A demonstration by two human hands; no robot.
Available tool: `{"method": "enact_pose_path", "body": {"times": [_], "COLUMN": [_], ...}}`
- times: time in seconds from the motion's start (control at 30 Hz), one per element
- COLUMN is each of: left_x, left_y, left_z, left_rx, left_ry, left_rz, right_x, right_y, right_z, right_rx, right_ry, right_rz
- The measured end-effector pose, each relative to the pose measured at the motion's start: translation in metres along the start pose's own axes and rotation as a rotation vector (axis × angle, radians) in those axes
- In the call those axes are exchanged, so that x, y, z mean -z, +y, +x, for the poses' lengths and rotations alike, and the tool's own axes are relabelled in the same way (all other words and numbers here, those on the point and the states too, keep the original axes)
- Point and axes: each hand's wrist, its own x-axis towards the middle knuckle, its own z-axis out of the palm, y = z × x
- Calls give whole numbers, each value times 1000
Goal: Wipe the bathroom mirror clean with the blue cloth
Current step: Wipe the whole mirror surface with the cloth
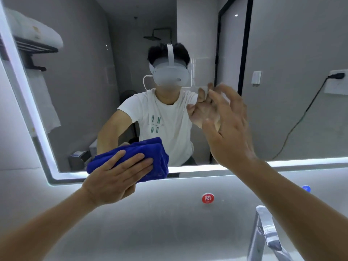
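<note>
Towel rack: seen as a reflection at the upper left of the mirror, folded white towels on it; no part in the work. Mirror: wall-mounted, lit strip along its left and bottom edges, glass filling most of the view. Blue cloth: folded into a thick pad, pressed against the lower left part of the glass and overlapping the lit bottom edge. Left hand: fingers spread flat over the back of the cloth, thumb wrapped underneath, clamping the pad to the glass. Risk, judged: the pad sits half off the glass, so a downward stroke could run onto the frame and wall and miss the surface; a bunched fold may drag streaks rather than lift them. Right hand: empty, fingers loosely splayed, raised just in front of the glass at centre right; whether the fingertips touch cannot be told. Risk, judged: bare skin meeting the glass would leave fresh prints on an area that then needs wiping again. Red button: on the wall below the mirror, well clear of the cloth. Tap: chrome, lower right, beneath the right forearm; a dropped elbow could knock it. Power cord: hangs from a socket at far right, apart from both hands.
</note>
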Motion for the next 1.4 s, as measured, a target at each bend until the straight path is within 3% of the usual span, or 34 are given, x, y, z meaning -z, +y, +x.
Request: {"method": "enact_pose_path", "body": {"times": [0.2, 0.43, 0.6, 0.8, 0.9, 1.07, 1.13, 1.3, 1.4], "left_x": [11, 36, 50, 55, 53, 43, 47, 68, 79], "left_y": [52, 50, 14, 19, 41, 56, 31, -47, -93], "left_z": [65, 215, 299, 377, 405, 404, 405, 429, 448], "left_rx": [237, 836, 966, 1114, 982, 226, 49, -243, -254], "left_ry": [27, 124, 120, 128, 132, 54, 35, -59, -79], "left_rz": [-94, -245, -216, -188, -155, -79, -49, 26, 69], "right_x": [37, 87, 113, 146, 162, 190, 201, 210, 205], "right_y": [37, 83, 100, 129, 146, 170, 176, 176, 167], "right_z": [5, 31, 68, 94, 103, 117, 121, 132, 141], "right_rx": [-32, 13, 18, 55, 52, 90, 106, 105, 98], "right_ry": [37, 47, 98, 169, 172, 202, 228, 245, 266], "right_rz": [-9, -30, 3, 18, 13, 2, -4, 1, 27]}}
